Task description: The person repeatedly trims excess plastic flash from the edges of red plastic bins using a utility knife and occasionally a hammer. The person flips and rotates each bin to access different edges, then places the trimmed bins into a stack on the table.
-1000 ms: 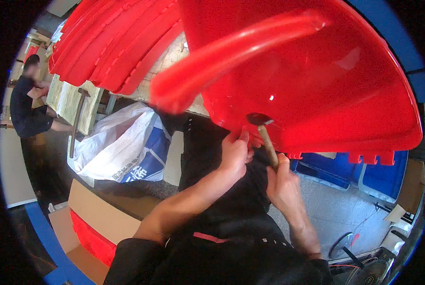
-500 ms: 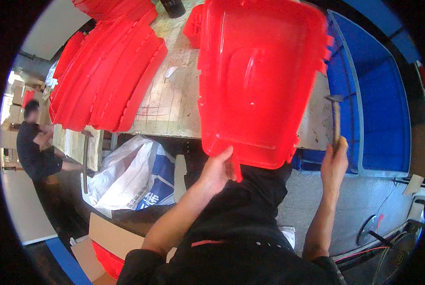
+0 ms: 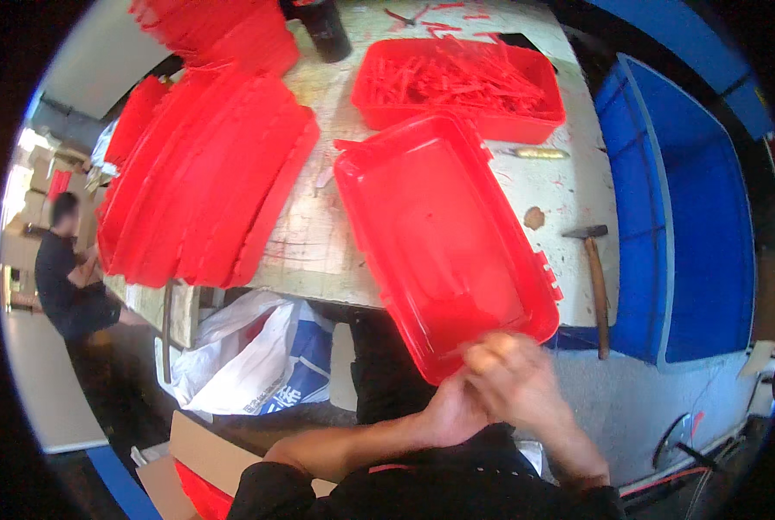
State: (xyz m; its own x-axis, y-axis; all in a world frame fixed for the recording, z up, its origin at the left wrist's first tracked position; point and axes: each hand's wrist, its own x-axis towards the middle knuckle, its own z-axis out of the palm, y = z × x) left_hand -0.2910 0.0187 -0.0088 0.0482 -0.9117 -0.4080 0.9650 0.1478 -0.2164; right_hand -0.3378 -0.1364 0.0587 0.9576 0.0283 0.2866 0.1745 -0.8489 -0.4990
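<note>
Laid the hammer (image 3: 600, 295) by the table's (image 3: 318, 256) front right corner; brought the right hand (image 3: 517, 373) across to the left hand (image 3: 457, 412); lowered and turned the red tray (image 3: 439, 230) aslant over the table's front edge.

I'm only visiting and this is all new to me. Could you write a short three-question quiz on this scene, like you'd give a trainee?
1. Fill in near or far: the left hand and right hand are together at the ____ end of the red tray, as the person sees it.
2. True or false: the hammer closest to the blue crate is in neither hand.
3. What is heaped in the red bin beyond the tray?
A) blue caps
B) thin red strips
C) metal screws

Key: 1. near; 2. true; 3. B
</note>
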